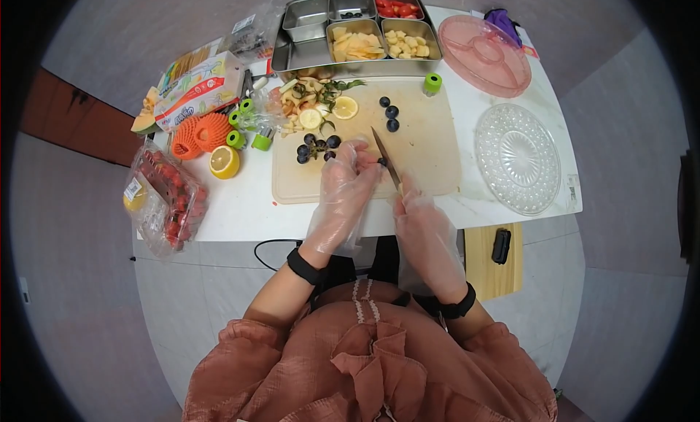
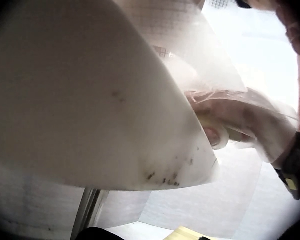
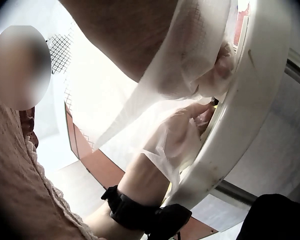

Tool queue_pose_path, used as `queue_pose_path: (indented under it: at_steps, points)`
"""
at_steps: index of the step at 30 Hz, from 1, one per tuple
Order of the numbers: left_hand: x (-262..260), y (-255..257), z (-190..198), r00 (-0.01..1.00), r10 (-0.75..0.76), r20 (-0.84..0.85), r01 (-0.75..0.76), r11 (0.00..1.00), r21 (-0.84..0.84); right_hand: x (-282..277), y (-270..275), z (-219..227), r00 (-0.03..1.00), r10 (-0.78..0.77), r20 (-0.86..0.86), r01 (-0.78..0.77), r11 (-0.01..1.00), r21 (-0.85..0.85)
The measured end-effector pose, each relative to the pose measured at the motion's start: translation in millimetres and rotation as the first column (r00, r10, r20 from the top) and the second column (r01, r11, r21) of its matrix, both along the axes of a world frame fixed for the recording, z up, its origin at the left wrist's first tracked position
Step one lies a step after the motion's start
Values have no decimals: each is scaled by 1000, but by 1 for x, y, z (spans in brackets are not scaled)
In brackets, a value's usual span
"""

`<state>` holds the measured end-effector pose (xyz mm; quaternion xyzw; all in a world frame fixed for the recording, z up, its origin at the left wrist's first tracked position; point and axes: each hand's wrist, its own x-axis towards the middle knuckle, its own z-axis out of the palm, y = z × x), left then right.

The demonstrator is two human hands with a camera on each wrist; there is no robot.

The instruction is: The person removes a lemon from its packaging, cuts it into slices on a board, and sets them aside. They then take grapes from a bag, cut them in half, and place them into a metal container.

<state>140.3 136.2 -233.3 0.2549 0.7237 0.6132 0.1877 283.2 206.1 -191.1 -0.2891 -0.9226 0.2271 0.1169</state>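
Note:
Both hands wear clear plastic gloves. In the head view my left hand (image 1: 343,192) is over the front of the cream cutting board (image 1: 430,167), pinching a dark grape (image 1: 382,161) at its fingertips. My right hand (image 1: 426,229) grips a knife (image 1: 387,159) by the handle, its blade pointing away, close beside that grape. Several dark grapes (image 1: 333,141) on a stem lie left of the left hand, and a few loose ones (image 1: 392,112) lie farther back. In the left wrist view the table's underside covers much of the picture; the right wrist view shows both gloved hands (image 3: 177,132) at the table edge.
Fruit peelings (image 1: 306,97) and lemon slices (image 1: 345,107) lie at the board's back left. Behind stands a metal tray (image 1: 299,57) with containers of cut fruit. A glass plate (image 1: 518,159) and a pink divided tray (image 1: 485,53) are right; a strawberry pack (image 1: 168,196) is left.

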Motion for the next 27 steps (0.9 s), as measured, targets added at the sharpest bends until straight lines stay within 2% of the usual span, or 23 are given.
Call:
queue_pose_path:
  at_steps: [1, 5, 8, 11, 15, 18, 20, 24, 26, 27]
  points:
    - [0, 0, 0, 999, -1, -44, 0, 1000, -22, 1, 0, 2, 999, -5, 36, 5, 1000, -19]
    - [0, 0, 2, 1000, 2, -21, -3, 1000, -27, 4, -3, 0, 991, -22, 130, 24, 1000, -17]
    - [1, 0, 12, 1000, -7, -4, 7, 999, -41, 2, -2, 3, 999, -17, 45, 20, 998, -55]
    - [2, 0, 19, 1000, -6, -23, 4, 997, -75, -1, 2, 8, 997, 15, 75, -5, 991, -137]
    - [0, -1, 16, 1000, -12, -1, 12, 998, -59, -2, 0, 6, 999, 6, 46, 1, 991, -135]
    - [-2, -1, 11, 1000, -11, -3, 11, 998, -64, -1, -3, 5, 996, -34, 85, 43, 994, -103]
    - [-2, 0, 5, 1000, -12, 4, 12, 998, -60, 1, -5, 11, 983, -36, 178, 53, 994, -92]
    - [-2, 2, 0, 997, 8, 76, -9, 1000, 3, 3, -4, 12, 984, -26, 174, 43, 994, -96]
    - [-2, 2, 1, 996, 3, 92, -4, 1000, 7, 3, -1, 16, 985, 15, 171, 32, 963, -267]
    - [-2, 2, 2, 995, 9, 95, -8, 1000, -6, 3, 0, 12, 985, 8, 171, 39, 962, -269]
